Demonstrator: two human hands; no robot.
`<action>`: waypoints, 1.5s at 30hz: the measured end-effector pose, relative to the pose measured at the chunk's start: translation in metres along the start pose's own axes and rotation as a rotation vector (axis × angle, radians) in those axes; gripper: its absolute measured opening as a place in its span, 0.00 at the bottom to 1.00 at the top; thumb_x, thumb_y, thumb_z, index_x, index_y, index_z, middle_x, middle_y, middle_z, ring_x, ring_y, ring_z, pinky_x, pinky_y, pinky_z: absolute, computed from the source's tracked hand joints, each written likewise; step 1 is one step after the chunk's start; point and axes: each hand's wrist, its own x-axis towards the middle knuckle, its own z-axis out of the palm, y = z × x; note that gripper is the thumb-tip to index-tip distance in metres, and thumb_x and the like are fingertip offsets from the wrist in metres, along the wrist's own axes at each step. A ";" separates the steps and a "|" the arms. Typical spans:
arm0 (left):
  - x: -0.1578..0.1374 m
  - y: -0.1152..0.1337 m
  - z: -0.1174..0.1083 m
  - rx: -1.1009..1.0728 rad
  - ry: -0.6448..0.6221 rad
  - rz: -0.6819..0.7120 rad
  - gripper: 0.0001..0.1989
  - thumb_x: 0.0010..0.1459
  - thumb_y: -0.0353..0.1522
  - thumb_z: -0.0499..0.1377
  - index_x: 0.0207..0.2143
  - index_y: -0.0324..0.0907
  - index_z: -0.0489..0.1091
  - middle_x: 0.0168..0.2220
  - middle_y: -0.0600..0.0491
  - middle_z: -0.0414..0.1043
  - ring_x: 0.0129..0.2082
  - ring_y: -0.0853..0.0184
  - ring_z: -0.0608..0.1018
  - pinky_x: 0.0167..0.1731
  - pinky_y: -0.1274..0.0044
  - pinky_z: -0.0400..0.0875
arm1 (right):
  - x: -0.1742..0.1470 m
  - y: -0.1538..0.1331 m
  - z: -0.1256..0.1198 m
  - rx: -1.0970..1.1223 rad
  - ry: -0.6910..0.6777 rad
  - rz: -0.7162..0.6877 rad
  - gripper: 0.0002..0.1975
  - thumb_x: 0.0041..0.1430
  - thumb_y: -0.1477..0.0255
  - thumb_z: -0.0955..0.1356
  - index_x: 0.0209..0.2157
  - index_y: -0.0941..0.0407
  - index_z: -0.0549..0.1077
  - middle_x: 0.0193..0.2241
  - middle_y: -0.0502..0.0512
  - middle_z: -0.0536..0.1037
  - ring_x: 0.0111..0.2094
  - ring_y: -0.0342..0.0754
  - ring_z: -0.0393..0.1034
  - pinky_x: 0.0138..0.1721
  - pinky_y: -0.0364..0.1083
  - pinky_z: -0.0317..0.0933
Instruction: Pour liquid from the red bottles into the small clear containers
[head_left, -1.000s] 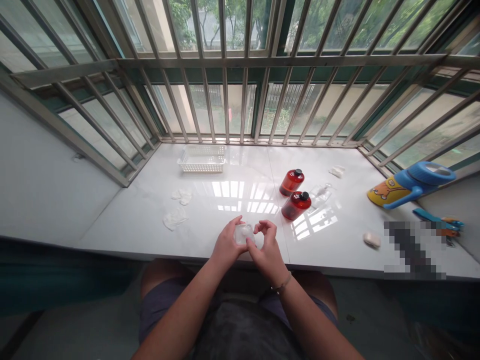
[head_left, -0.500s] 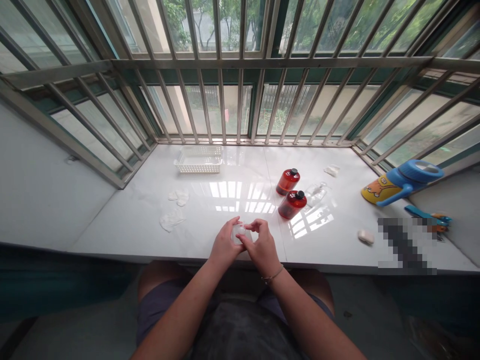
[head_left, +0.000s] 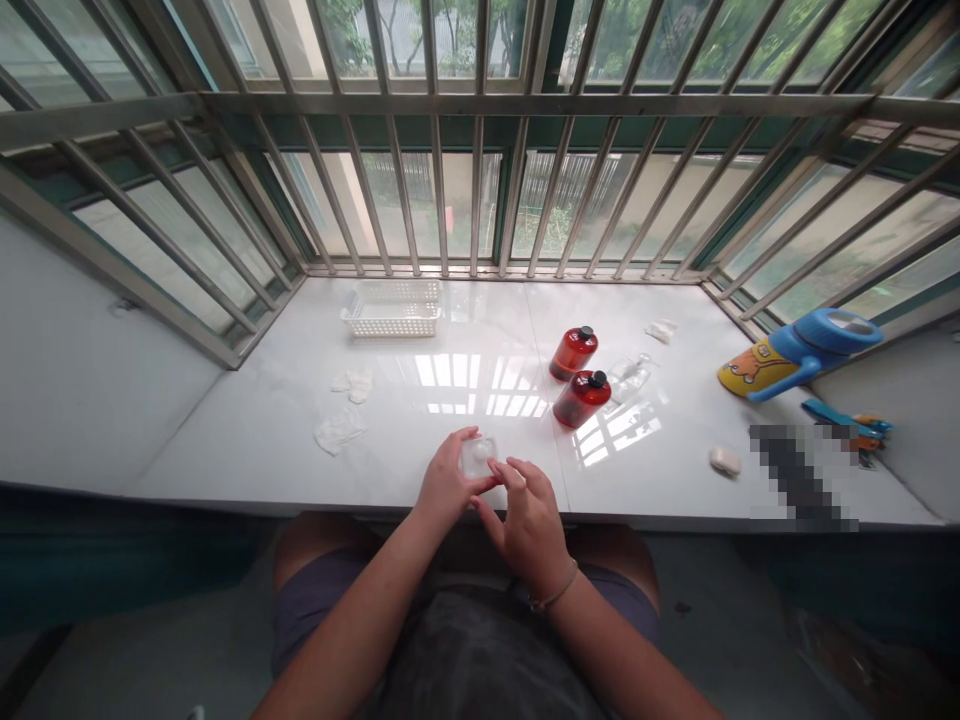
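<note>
In front of me, close to the counter's near edge, my left hand grips a small clear squarish container with a round whitish part at its middle. Fingers and thumb of that hand wrap its left and near sides. My right hand is just to the right, thumb apart from the fingers, with nothing visible in it. Its fingertips reach the container's near right corner; whether they touch it I cannot tell. Beyond the right hand stand two red bottles with black caps, a nearer one and a farther one.
A white perforated basket sits at the back left of the white counter. Crumpled white tissues lie left. Right are a clear bottle, a whitish lump, a blue-yellow flask and a blurred-out dark object. Metal bars close off the window.
My right hand has drawn back from the container's top toward me and right, its fingers loosening. More of the container shows now, still in my left hand. The view has shifted slightly.
</note>
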 end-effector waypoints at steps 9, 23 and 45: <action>-0.001 -0.001 0.001 0.038 0.009 0.031 0.37 0.50 0.31 0.75 0.61 0.48 0.69 0.59 0.49 0.78 0.60 0.54 0.80 0.63 0.61 0.73 | 0.005 0.003 -0.014 0.237 -0.128 0.058 0.22 0.67 0.66 0.73 0.61 0.45 0.72 0.54 0.60 0.82 0.61 0.66 0.73 0.64 0.72 0.66; 0.000 -0.004 0.003 0.067 0.031 0.045 0.42 0.44 0.37 0.82 0.60 0.47 0.69 0.60 0.48 0.77 0.61 0.54 0.79 0.65 0.62 0.72 | 0.019 0.009 -0.029 1.148 0.032 0.916 0.18 0.72 0.53 0.68 0.53 0.49 0.66 0.52 0.61 0.84 0.50 0.55 0.80 0.54 0.60 0.75; 0.003 -0.007 0.003 0.128 0.046 0.099 0.39 0.47 0.38 0.80 0.59 0.49 0.70 0.60 0.49 0.78 0.61 0.52 0.79 0.65 0.61 0.72 | -0.204 0.228 -0.212 -0.263 0.007 1.540 0.42 0.25 0.57 0.81 0.45 0.50 0.65 0.40 0.73 0.83 0.46 0.80 0.80 0.52 0.72 0.66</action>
